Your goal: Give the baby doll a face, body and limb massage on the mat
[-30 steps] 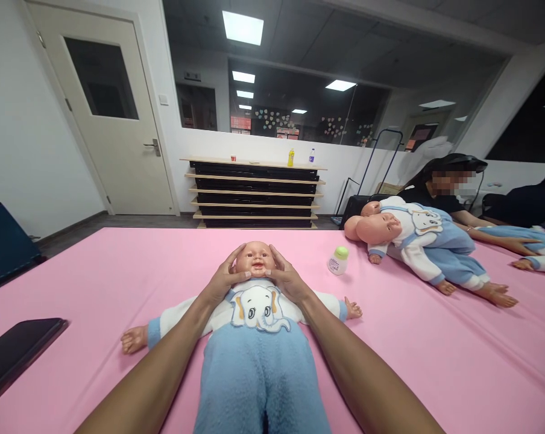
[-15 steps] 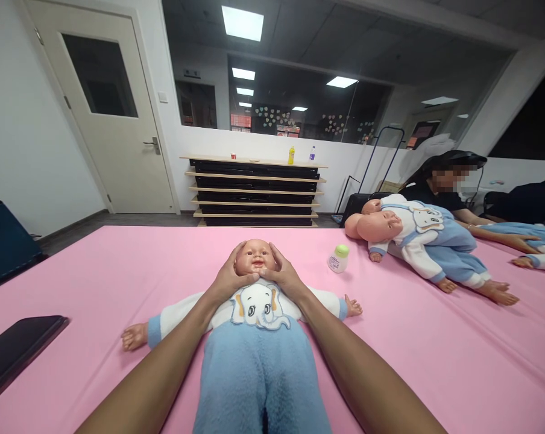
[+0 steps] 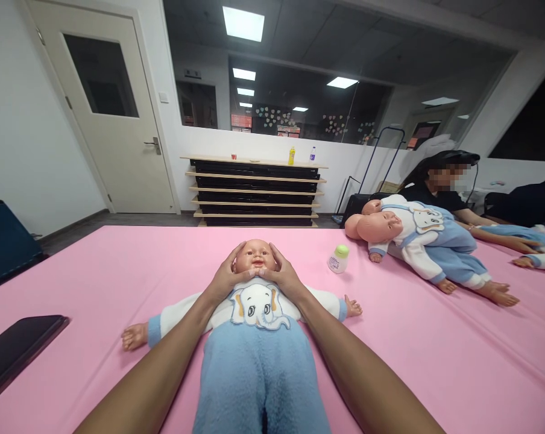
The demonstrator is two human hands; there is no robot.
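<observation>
A baby doll [image 3: 261, 355] in a white top with an elephant patch and blue trousers lies on its back, arms spread, feet towards me. My left hand [image 3: 225, 280] is closed around the left side of its head, the thumb under the chin and the fingers up along the cheek. Mirroring it, my right hand [image 3: 287, 280] holds the right side, its thumb meeting the other near the chin. The doll's smiling face shows between both hands. Fingers behind the head are partly hidden.
The doll lies on a pink-covered table [image 3: 417, 361]. A small bottle with a green cap [image 3: 338, 259] stands to the right, near more dolls [image 3: 435, 241]. A co-worker [image 3: 439, 184] sits beyond them. At the left edge lies a black phone-like slab [image 3: 22, 349]. Stacked boards [image 3: 257, 187] stand behind.
My thumbs have shifted very slightly upward near the doll's chin. The co-worker's head has moved a little to the left. The doll stays where it was.
</observation>
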